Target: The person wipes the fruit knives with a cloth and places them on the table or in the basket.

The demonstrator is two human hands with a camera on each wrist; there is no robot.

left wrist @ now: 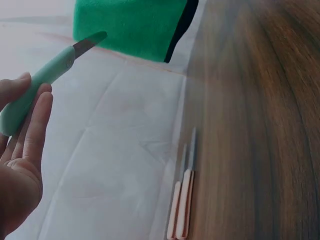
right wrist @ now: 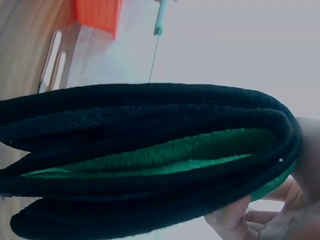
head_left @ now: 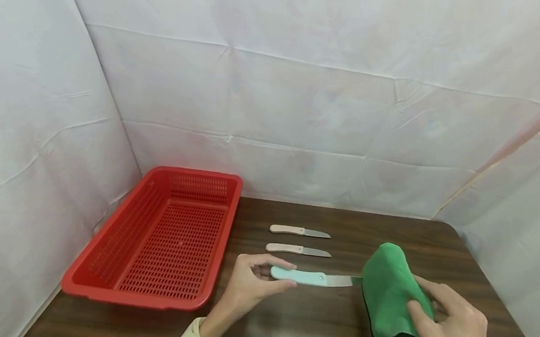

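Observation:
My left hand (head_left: 246, 287) pinches a knife (head_left: 298, 276) by its mint-green handle, the blade pointing right. In the left wrist view the knife (left wrist: 42, 82) slants up toward a green cloth (left wrist: 127, 27), whose colour reflects in the blade tip. My right hand (head_left: 456, 324) grips that folded cloth (head_left: 391, 297), which has a black edge, between thumb and fingers. The blade tip comes right up to the cloth's left side. From the right wrist, the cloth's black-bound folds (right wrist: 150, 107) fill much of the view and hide part of the blade.
Two knives with pale pink handles, a far one (head_left: 287, 229) and a nearer one (head_left: 284, 248), lie parallel on the dark wooden table (head_left: 324, 323), blades to the right. A red plastic basket (head_left: 210, 270) stands at the left. White sheeting (head_left: 276, 94) encloses the back and sides.

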